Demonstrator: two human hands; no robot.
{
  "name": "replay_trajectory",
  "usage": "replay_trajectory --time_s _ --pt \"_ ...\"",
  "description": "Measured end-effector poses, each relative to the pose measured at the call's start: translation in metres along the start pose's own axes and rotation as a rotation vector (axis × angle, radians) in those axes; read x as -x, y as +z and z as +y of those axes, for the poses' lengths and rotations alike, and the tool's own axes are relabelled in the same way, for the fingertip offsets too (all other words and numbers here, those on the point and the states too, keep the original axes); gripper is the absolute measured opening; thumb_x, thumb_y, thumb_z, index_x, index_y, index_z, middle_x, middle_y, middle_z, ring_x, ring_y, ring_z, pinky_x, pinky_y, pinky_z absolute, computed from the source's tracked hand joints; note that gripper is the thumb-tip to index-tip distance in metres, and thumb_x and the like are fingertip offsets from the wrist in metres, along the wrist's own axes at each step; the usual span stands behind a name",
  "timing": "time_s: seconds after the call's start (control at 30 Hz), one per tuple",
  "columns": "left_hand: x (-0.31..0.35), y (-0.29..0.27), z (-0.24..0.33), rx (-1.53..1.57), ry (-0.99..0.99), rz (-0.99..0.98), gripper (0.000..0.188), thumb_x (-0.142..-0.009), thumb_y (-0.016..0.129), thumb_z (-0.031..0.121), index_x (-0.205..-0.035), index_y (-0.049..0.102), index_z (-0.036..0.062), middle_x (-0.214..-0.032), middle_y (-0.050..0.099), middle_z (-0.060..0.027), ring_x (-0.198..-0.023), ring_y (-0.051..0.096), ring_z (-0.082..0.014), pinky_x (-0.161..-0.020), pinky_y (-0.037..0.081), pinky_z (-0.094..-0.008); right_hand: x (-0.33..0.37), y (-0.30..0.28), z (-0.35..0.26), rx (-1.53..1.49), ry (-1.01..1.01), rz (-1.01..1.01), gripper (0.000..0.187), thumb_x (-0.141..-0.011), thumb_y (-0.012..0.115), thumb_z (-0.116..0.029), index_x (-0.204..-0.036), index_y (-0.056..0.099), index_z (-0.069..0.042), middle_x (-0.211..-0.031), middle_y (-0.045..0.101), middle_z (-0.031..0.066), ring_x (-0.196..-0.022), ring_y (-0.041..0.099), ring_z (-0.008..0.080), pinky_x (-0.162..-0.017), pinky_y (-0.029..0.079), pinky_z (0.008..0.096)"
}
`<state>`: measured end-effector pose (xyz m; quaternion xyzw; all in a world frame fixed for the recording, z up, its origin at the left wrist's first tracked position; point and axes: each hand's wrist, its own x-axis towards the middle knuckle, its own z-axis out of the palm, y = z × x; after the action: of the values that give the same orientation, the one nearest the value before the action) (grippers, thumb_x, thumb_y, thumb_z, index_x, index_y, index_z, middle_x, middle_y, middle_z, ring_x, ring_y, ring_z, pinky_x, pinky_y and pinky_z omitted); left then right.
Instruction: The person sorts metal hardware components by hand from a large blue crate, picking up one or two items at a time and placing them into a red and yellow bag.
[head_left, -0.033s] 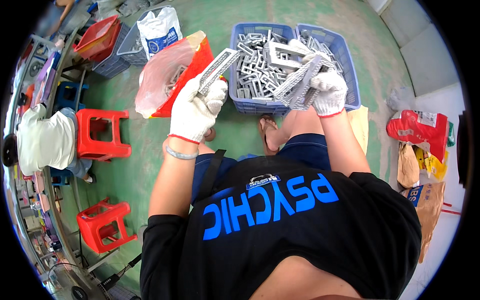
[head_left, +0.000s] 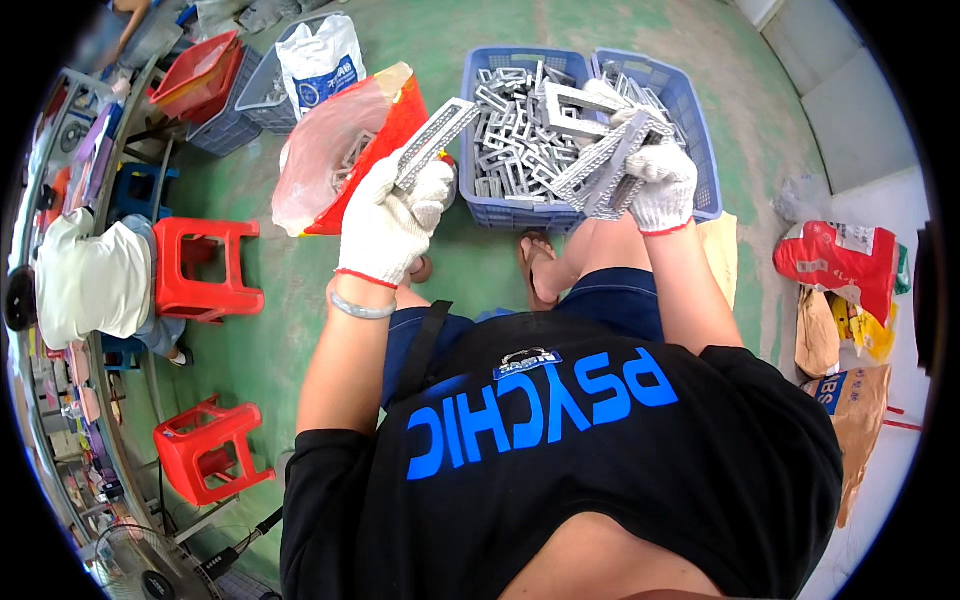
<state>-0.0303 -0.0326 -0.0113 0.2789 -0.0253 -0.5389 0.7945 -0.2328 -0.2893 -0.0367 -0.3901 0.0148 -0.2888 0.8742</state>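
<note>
Both my hands wear white knit gloves with red cuffs. My left hand (head_left: 398, 210) grips a narrow grey metal frame (head_left: 436, 143), held tilted up, beside an open red sack (head_left: 395, 128). Inside the sack, a clear liner (head_left: 305, 170) has a few similar grey pieces in it. My right hand (head_left: 660, 180) is closed on several grey metal frames (head_left: 602, 180), fanned out over two blue plastic crates. The left crate (head_left: 520, 213) is filled with many such frames; the right crate (head_left: 700, 150) holds more, partly hidden by my hand.
Red stools (head_left: 205, 268) stand at the left, near a seated person in a light top (head_left: 90, 280) at a cluttered bench. Behind the sack are a crate with a white bag (head_left: 320, 60) and red bins (head_left: 200, 70). Bags (head_left: 840, 260) lie along the right wall. A fan (head_left: 150, 570) stands lower left.
The frames in my right hand have shifted very slightly to the right. My left hand looks the same.
</note>
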Motion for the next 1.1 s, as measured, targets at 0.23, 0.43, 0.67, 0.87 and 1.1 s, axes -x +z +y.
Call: replay_trajectory --time_s 0.23,0.43,0.67,0.87,1.1 --pt "0.001 0.005 0.001 0.056 -0.086 -0.098 0.043 -0.102 0.048 0.027 -0.13 0.05 -0.0047 -0.099 0.06 -0.0163 -0.074 0.057 -0.0168 -0.056 0.051 -0.0227 0.008 -0.005 -0.007 0.028 0.004 0.052 0.052 -0.06 0.065 0.002 -0.11 0.058 0.015 -0.136 0.047 0.0304 -0.103 0.055 0.0379 -0.088 0.047 0.0474" --pt "0.009 0.022 -0.001 0.074 -0.153 -0.216 0.039 -0.102 0.051 0.027 -0.126 0.051 -0.004 -0.099 0.059 -0.0146 -0.076 0.052 -0.0142 -0.058 0.045 -0.0218 0.006 -0.005 -0.007 0.036 0.119 -0.038 0.06 -0.061 0.066 0.005 -0.119 0.054 0.018 -0.137 0.05 0.0299 -0.1 0.067 0.0351 -0.081 0.059 0.0442" --pt "0.028 0.044 -0.011 -0.551 0.215 -0.047 0.036 -0.097 0.061 0.018 -0.123 0.055 -0.0058 -0.103 0.065 -0.0152 -0.082 0.065 -0.0171 -0.065 0.055 -0.0278 0.009 0.029 -0.009 0.082 0.124 -0.062 0.064 -0.067 0.064 0.002 -0.128 0.052 0.016 -0.109 0.069 0.0166 -0.051 0.047 0.004 -0.048 0.037 0.0206" --pt "0.043 0.049 -0.016 -0.828 0.422 0.044 0.03 -0.092 0.066 0.002 -0.119 0.059 -0.0079 -0.104 0.067 -0.0132 -0.092 0.069 -0.0192 -0.079 0.061 -0.0323 0.01 0.03 -0.004 0.128 0.125 -0.004 0.062 -0.068 0.062 0.003 -0.128 0.053 0.015 -0.101 0.07 0.0147 -0.049 0.043 0.0041 -0.046 0.033 0.0216" --pt "0.051 0.045 -0.018 -0.778 0.523 -0.005 0.031 -0.089 0.067 -0.005 -0.119 0.06 -0.0079 -0.103 0.067 -0.012 -0.092 0.068 -0.0187 -0.081 0.062 -0.0328 0.01 0.034 0.002 0.123 0.104 -0.045 0.061 -0.068 0.065 0.002 -0.127 0.055 0.013 -0.101 0.071 0.015 -0.051 0.047 0.0048 -0.047 0.035 0.0207"
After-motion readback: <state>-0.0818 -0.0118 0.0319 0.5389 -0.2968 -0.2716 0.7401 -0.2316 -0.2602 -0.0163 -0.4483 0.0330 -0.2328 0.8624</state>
